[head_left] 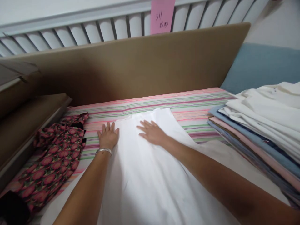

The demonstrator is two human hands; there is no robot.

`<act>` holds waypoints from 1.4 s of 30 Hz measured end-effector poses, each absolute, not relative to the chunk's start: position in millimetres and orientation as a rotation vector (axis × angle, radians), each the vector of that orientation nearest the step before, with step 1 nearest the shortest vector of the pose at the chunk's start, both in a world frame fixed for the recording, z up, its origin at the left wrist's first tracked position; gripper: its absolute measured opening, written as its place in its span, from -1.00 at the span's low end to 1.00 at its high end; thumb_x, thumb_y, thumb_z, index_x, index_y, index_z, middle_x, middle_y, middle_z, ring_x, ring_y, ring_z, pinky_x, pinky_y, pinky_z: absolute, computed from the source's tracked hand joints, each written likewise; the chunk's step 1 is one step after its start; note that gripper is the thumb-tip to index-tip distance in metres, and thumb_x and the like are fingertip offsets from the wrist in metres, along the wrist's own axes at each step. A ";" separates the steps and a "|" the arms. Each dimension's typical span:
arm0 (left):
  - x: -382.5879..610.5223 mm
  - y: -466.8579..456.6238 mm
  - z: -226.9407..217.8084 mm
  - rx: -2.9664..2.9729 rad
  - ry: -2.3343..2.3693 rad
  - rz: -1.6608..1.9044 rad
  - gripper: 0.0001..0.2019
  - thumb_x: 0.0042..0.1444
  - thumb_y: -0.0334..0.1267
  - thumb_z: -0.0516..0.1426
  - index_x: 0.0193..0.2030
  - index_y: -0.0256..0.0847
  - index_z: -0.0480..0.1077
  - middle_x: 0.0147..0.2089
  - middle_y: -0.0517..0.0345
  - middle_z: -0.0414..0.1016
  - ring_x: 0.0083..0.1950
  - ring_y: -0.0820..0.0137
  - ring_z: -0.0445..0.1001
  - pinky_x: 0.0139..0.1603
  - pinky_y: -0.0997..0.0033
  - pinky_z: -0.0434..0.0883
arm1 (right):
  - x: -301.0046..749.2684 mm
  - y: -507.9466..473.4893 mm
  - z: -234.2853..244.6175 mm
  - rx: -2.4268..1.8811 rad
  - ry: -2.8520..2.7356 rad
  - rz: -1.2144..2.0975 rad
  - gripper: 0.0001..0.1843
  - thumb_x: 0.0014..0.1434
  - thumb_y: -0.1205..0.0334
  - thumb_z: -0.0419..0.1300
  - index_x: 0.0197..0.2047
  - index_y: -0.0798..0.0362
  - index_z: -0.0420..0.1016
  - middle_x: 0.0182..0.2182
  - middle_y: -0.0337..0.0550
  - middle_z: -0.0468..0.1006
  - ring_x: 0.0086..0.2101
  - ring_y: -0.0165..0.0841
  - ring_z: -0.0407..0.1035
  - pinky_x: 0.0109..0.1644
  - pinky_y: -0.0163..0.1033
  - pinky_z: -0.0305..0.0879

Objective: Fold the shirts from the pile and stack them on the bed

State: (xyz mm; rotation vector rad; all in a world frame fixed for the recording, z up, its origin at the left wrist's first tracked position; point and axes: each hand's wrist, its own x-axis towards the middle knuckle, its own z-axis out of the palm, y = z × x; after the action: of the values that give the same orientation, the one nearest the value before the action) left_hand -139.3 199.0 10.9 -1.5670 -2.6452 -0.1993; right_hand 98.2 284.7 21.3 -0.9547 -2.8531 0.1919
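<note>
A white cloth garment (138, 175) lies spread over a striped sheet (131, 104), its narrow end away from me and its near part running out of the picture at the bottom. My left hand (108, 136) rests at the garment's left edge, fingers spread, partly over the sheet; a silver bangle circles that wrist. Flat on the white cloth, near its far end, lies my right hand (152, 132) with its fingers apart. Neither hand grips anything. What kind of garment it is cannot be made out.
On the right stands a stack of folded clothes (262, 109), white on top, coloured below. A dark garment with a red floral print (58, 156) lies left, beside brown boards or boxes (35, 112). Behind, a brown panel (152, 65) leans under a pink note (162, 17).
</note>
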 end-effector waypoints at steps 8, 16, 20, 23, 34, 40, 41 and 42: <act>-139.7 202.1 9.5 -1.583 -2.682 -0.222 -0.41 0.22 0.04 -0.24 0.34 -0.12 -0.02 0.41 0.04 -0.14 0.40 0.02 -0.21 0.27 -0.29 -0.14 | 97.3 330.6 9.1 -1.281 -2.777 0.216 -0.40 0.31 -0.07 -0.29 0.36 -0.11 -0.11 0.36 -0.17 -0.21 0.32 -0.26 -0.36 0.33 0.05 -0.37; -159.7 157.4 40.0 -1.630 -2.616 -0.840 -0.38 0.18 -0.10 -0.02 0.33 -0.29 -0.03 0.38 -0.12 -0.05 0.39 0.15 -0.10 0.33 0.04 -0.01 | 107.1 260.6 58.2 -1.244 -2.752 0.265 -0.39 0.30 -0.08 -0.20 0.34 -0.05 -0.01 0.35 -0.08 -0.16 0.31 -0.23 -0.31 0.32 0.07 -0.28; -182.7 69.0 42.8 -1.651 -2.598 -0.907 -0.47 0.15 -0.14 -0.01 0.22 -0.39 0.16 0.29 -0.19 0.16 0.31 0.22 0.10 0.32 0.24 0.05 | 123.0 186.1 47.9 -0.944 -2.847 0.341 -0.39 0.29 -0.12 -0.19 0.33 -0.09 0.01 0.34 -0.12 -0.12 0.31 -0.26 -0.27 0.33 0.04 -0.25; -189.5 3.2 37.7 -1.412 -2.947 -0.683 -0.43 0.11 -0.15 0.03 0.22 -0.40 0.14 0.27 -0.20 0.18 0.28 0.20 0.16 0.26 0.27 0.13 | 125.7 157.5 29.9 -0.946 -2.906 0.360 -0.40 0.29 -0.09 -0.18 0.33 -0.08 0.00 0.34 -0.12 -0.14 0.31 -0.25 -0.29 0.33 0.05 -0.31; -170.0 -63.4 53.8 -1.090 -3.098 -0.508 -0.53 0.06 -0.14 0.03 0.07 -0.38 0.29 0.08 -0.29 0.37 0.09 0.05 0.38 0.00 0.20 0.32 | 55.1 144.9 77.8 -1.297 -2.682 0.544 -0.51 0.20 0.18 0.01 0.19 0.07 0.29 0.14 -0.05 0.35 0.11 -0.30 0.24 0.19 -0.22 0.08; -206.4 -78.7 45.2 -1.127 -3.360 -0.715 -0.50 0.09 0.00 -0.03 0.00 -0.39 0.33 -0.03 -0.37 0.45 0.09 -0.04 0.39 -0.02 0.13 0.33 | -42.6 137.1 75.3 -1.529 -2.548 0.534 -0.49 0.20 0.00 -0.02 0.10 0.12 0.34 -0.05 0.01 0.50 -0.04 -0.22 0.39 -0.01 -0.20 0.29; -208.1 -79.7 42.0 -1.118 -3.406 -0.729 -0.48 0.07 0.02 -0.01 -0.02 -0.40 0.34 -0.04 -0.38 0.45 0.09 -0.06 0.39 -0.02 0.13 0.32 | -56.7 136.5 72.4 -1.574 -2.524 0.528 -0.47 0.18 -0.03 0.00 0.08 0.16 0.35 -0.07 0.06 0.50 -0.06 -0.17 0.40 -0.03 -0.16 0.31; -207.9 -79.8 38.9 -1.113 -3.439 -0.740 -0.46 0.05 0.04 0.01 -0.03 -0.42 0.34 -0.04 -0.39 0.46 0.08 -0.07 0.39 -0.02 0.13 0.32 | -69.3 136.0 68.9 -1.617 -2.499 0.519 -0.45 0.16 -0.06 0.02 0.06 0.19 0.35 -0.08 0.10 0.50 -0.07 -0.13 0.40 -0.05 -0.13 0.32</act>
State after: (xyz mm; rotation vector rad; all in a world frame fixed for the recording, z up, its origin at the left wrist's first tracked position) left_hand -207.9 -79.8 38.9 -1.1125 -3.4386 -0.7397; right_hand -69.3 136.0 68.9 -1.6172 -2.4994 0.5195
